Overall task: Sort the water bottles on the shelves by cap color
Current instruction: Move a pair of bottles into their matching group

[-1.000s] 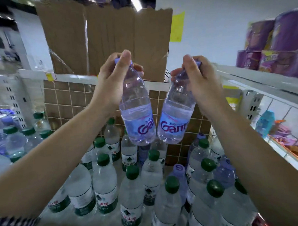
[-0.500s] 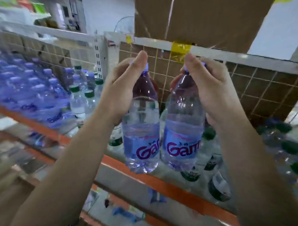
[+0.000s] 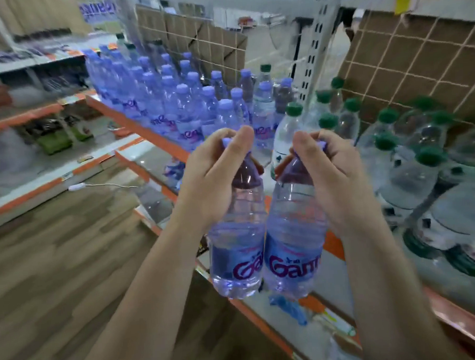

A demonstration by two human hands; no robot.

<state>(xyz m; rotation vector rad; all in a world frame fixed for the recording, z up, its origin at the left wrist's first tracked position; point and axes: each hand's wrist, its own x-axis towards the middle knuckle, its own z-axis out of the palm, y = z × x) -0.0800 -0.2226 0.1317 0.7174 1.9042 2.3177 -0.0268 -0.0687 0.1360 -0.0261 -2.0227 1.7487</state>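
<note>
Head view: my left hand [image 3: 217,175] gripped one bottle [image 3: 236,248] by the neck, fingers curled over its purple cap. My right hand [image 3: 331,175] gripped a second bottle [image 3: 293,248] the same way. Both hung close side by side, below and left of the white post [image 3: 316,54], out in front of the shelf edge [image 3: 158,139]. Left of the post stood the purple rows [image 3: 173,101], and right of it the green rows [image 3: 409,145]. One green stray [image 3: 286,131] stood just left of the post.

I judged I was mid-carry, taking the pair to the purple side. The next move called for a gap at the near edge of those rows, then setting both down upright without knocking neighbours.
</note>
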